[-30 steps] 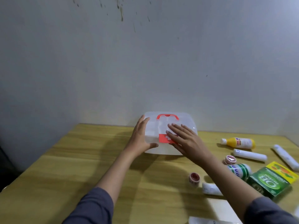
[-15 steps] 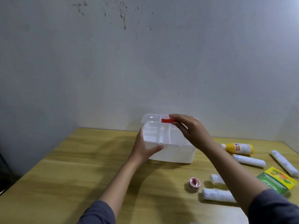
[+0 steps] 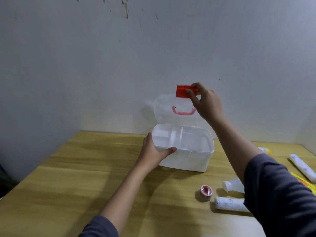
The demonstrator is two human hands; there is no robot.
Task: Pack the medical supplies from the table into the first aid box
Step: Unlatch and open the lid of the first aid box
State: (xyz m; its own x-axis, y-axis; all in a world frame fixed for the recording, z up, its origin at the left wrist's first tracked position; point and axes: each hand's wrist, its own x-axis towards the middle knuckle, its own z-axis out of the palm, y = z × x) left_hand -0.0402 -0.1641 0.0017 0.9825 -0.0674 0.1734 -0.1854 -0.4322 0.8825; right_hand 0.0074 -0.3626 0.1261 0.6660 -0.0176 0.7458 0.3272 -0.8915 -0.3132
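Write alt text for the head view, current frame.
A person's right hand holds the first aid box's clear lid open by its red latch while the left hand steadies the white box on a wooden table. Bandage rolls, tape and a bottle lie to its right, unpacked.

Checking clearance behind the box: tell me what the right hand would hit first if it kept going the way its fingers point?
Probably the grey wall. The right hand, pinching the red latch of the raised clear lid, points up and away; depth is unclear.
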